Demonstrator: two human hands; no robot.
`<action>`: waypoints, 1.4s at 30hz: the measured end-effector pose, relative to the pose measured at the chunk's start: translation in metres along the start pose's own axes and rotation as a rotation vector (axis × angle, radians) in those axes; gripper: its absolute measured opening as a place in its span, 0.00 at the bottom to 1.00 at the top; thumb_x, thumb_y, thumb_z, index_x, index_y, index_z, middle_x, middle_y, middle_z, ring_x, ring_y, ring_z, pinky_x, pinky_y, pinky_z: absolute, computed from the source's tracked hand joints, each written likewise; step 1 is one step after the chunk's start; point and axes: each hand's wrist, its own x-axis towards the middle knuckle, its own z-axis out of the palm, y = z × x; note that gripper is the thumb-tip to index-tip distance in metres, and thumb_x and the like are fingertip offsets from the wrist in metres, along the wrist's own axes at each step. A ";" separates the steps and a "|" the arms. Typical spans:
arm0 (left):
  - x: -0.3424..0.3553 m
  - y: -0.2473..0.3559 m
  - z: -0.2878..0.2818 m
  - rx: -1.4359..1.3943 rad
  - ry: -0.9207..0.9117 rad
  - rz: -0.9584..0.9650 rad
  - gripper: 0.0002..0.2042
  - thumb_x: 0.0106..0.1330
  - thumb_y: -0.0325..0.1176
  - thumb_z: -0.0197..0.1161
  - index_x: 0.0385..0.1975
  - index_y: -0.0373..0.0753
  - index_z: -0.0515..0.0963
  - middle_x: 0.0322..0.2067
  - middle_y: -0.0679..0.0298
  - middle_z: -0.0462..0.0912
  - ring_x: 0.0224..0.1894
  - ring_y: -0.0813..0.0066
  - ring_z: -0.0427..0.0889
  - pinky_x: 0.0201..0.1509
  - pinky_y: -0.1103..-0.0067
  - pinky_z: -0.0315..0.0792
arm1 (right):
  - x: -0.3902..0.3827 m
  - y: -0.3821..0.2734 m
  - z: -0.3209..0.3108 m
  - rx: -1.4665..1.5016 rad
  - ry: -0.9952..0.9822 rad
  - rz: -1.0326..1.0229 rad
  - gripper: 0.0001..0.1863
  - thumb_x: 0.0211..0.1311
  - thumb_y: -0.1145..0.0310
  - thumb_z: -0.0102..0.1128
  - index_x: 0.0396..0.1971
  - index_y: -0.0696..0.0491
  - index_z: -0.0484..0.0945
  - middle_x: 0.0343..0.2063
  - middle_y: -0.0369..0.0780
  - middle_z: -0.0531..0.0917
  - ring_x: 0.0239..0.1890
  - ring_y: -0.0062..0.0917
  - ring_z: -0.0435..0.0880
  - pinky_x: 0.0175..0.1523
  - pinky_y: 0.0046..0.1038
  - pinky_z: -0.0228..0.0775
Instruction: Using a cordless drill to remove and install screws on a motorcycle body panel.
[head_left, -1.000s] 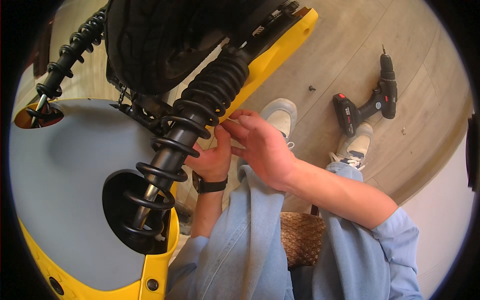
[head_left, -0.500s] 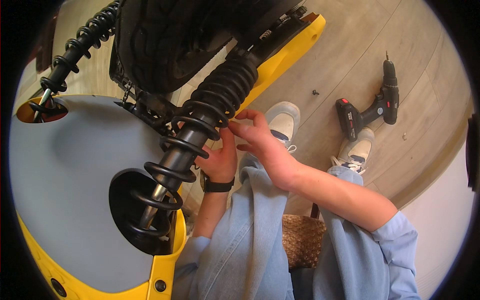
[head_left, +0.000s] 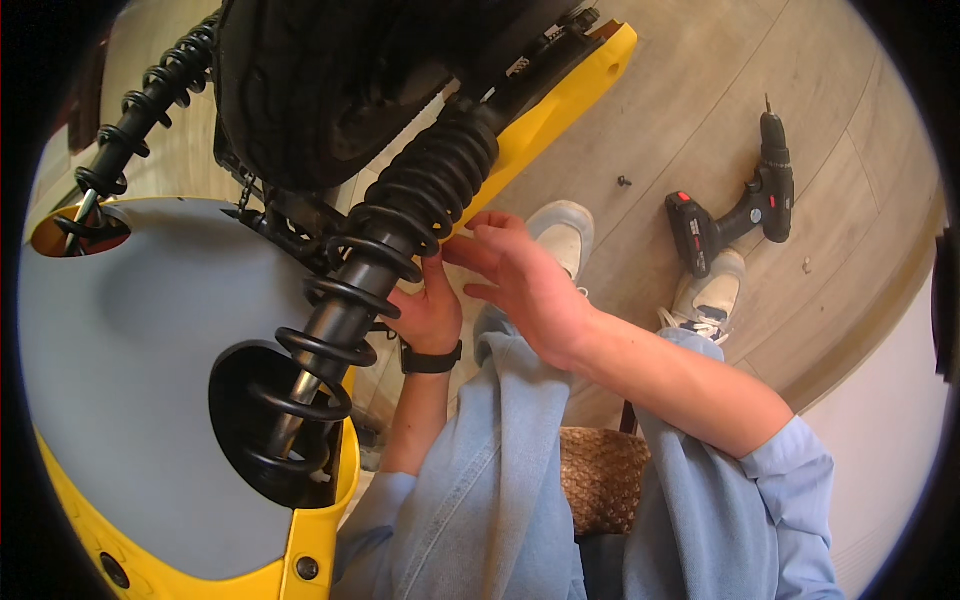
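A black coil-spring shock absorber [head_left: 362, 285] runs diagonally past my hands, from a round opening in the grey panel [head_left: 130, 400] up to the yellow arm [head_left: 560, 110]. Just to its right, my left hand [head_left: 430, 315] reaches up from below with the thumb raised. Its other fingers are largely hidden behind the spring. My right hand [head_left: 525, 285] comes in from the right, fingers curled, their tips close to the left thumb and the yellow arm's lower edge. Whatever lies between those tips is too hidden to make out.
A black tire [head_left: 300, 100] sits beyond the spring, with a second shock absorber [head_left: 140, 120] at far left. On the floor lie a cordless drill [head_left: 745, 205] and a small dark screw [head_left: 624, 181]. Below are my shoes [head_left: 565, 235] and a woven brown seat [head_left: 600, 480].
The vehicle and both hands appear slightly further left as the view shifts. My right hand has turned a little, showing more of its back; both hands stay by the spring.
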 end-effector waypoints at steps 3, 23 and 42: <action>0.002 0.002 0.000 0.046 0.064 0.016 0.28 0.59 0.32 0.70 0.58 0.36 0.66 0.51 0.54 0.71 0.56 0.54 0.68 0.64 0.58 0.52 | 0.001 -0.001 -0.002 -0.038 -0.021 0.002 0.32 0.65 0.48 0.50 0.61 0.52 0.55 0.63 0.45 0.67 0.68 0.31 0.60 0.68 0.39 0.46; -0.006 -0.004 0.006 0.129 0.079 -0.074 0.26 0.59 0.39 0.70 0.53 0.37 0.68 0.54 0.57 0.75 0.64 0.53 0.67 0.71 0.50 0.37 | -0.002 -0.003 0.003 0.110 0.050 0.039 0.23 0.63 0.55 0.52 0.54 0.50 0.67 0.57 0.38 0.73 0.64 0.26 0.66 0.65 0.35 0.52; -0.004 -0.026 0.012 0.175 0.195 0.068 0.30 0.60 0.40 0.70 0.58 0.36 0.66 0.53 0.52 0.70 0.58 0.52 0.65 0.65 0.58 0.50 | -0.002 -0.008 0.008 0.284 -0.004 0.104 0.16 0.62 0.58 0.54 0.47 0.47 0.73 0.52 0.33 0.76 0.62 0.21 0.67 0.66 0.32 0.52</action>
